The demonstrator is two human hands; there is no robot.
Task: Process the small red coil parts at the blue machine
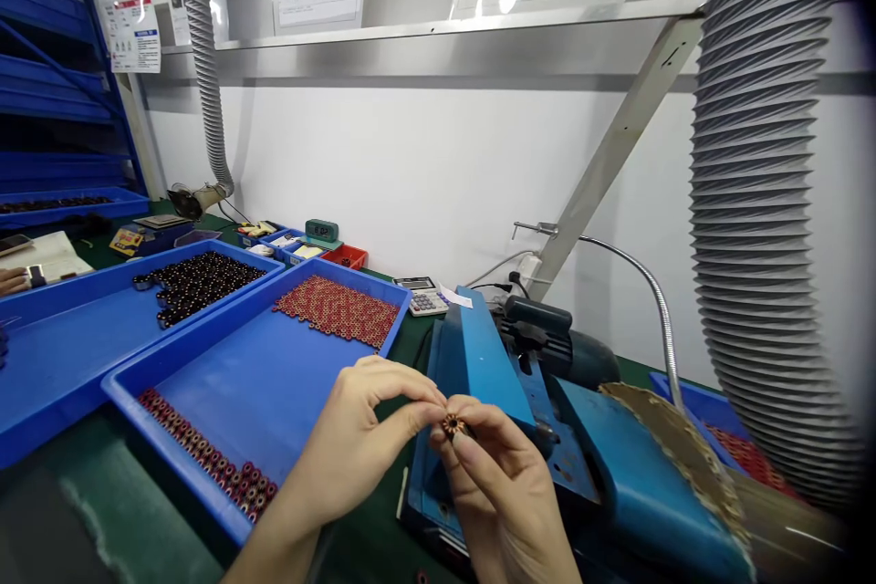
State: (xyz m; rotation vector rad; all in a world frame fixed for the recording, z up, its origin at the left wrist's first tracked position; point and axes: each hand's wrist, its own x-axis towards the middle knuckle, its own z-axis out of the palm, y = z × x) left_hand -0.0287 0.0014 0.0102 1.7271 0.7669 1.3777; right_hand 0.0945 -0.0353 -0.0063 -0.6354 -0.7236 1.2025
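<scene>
Between my hands is a small copper-wound motor core (453,425), round with a dark hole in its middle. My right hand (503,474) grips it between thumb and fingers, with its wound face turned towards me. The thumb and forefinger of my left hand (362,438) pinch at its upper left edge; whether they hold a wire end there I cannot tell. Left of my hands, a blue tray (246,383) bears a block of red-and-copper cores (338,308) at its far end. Several more cores (209,452) line its near left side.
A blue belt machine (489,356) with a motor stands just right of my hands. Behind it are a calculator (425,299) and flexible duct (756,201). A second blue tray (82,338) holds dark cores (205,283). Another person's hand (12,281) rests at far left.
</scene>
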